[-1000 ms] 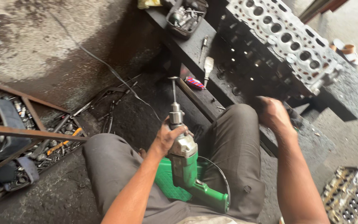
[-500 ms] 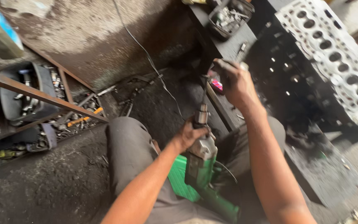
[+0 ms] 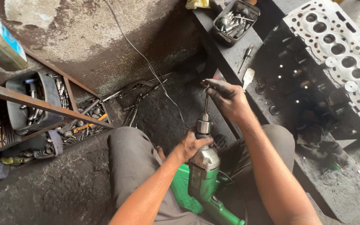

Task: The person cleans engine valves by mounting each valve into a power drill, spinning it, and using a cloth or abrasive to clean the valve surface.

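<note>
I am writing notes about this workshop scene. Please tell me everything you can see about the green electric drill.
The green electric drill rests on the seated person's lap, pointing up and away. Its body is green plastic, with a silver metal front housing and a metal chuck. A thin rod-like bit stands in the chuck. The left hand wraps around the chuck area; the right hand closes over the bit's tip. A dark cable loops beside the handle. The casing looks smudged with grime.
</note>
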